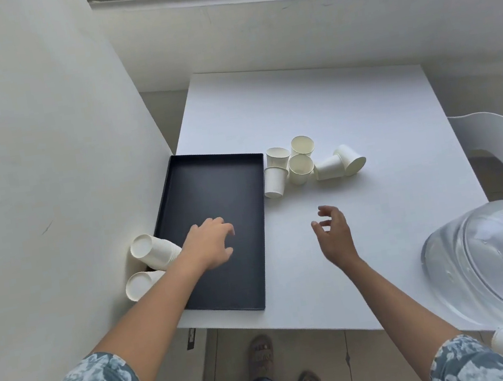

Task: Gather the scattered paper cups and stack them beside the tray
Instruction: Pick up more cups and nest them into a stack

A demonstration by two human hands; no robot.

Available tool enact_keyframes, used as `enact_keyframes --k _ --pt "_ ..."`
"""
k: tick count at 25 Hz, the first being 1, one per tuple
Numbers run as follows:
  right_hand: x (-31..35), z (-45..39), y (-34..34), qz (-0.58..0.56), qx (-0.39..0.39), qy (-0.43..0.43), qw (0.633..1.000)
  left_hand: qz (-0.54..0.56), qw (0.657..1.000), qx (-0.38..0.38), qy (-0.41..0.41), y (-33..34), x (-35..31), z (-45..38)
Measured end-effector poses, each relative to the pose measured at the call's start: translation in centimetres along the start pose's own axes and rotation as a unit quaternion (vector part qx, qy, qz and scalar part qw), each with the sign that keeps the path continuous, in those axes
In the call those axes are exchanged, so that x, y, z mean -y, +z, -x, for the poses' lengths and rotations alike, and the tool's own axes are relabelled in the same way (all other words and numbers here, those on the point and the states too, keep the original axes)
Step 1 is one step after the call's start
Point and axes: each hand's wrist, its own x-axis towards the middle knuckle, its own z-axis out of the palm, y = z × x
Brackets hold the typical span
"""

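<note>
Two loose-fingered hands [210, 242] above tray [212, 196]

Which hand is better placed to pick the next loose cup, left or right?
Probably right. The right hand hangs open over the table, nearer the loose cups. The left hand hovers above the tray.

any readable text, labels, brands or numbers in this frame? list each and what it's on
None readable.
Paper cups: plain white, no print visible.
Tray: plain black, no marking.
Water jug: no label visible.
Small dark tag at the table edge: too small to read.
</note>
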Motion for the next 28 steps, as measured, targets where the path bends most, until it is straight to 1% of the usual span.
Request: enact_keyframes --k 3,6,10,12,16,18,20,26,28 --pt "-0.3 -4.2 -2.1 0.024 0.000 0.024 0.999 0.086 0.996 -0.038 -0.002 0.3 -2.0 -1.5" --pt "0.7 -7.7 -3.7 -0.008 -0.034 0.079 0.996 0.162 0.983 -0.085 -0.020 0.3 -3.5 -1.4" --pt "2.4 -12.4 -5.4 -0.086 -0.082 0.159 0.980 0.220 0.971 -0.087 -0.031 1.3 -6.1 -1.6" --pt "3.0 -14.6 -6.1 -0.117 -0.088 0.186 0.972 0.242 0.966 -0.087 -0.029 2.0 -7.2 -1.9" --pt "3.2 -17.5 -6.9 -0.175 -0.055 0.218 0.959 0.267 0.959 -0.094 -0.026 2.8 -8.1 -2.2" --pt "2.8 -18.1 -7.1 -0.175 -0.037 0.232 0.956 0.271 0.958 -0.094 -0.028 3.1 -8.0 -2.3" --pt "2.3 -18.4 -7.2 -0.186 -0.035 0.238 0.953 0.273 0.957 -0.089 -0.035 3.3 -7.8 -2.3" --pt "1.2 -17.0 -7.8 -0.258 -0.095 0.228 0.934 0.270 0.959 -0.070 -0.047 3.7 -7.8 -2.2" --pt "0.4 -15.9 -7.9 -0.262 -0.143 0.209 0.931 0.273 0.958 -0.068 -0.048 3.6 -8.4 -2.3"
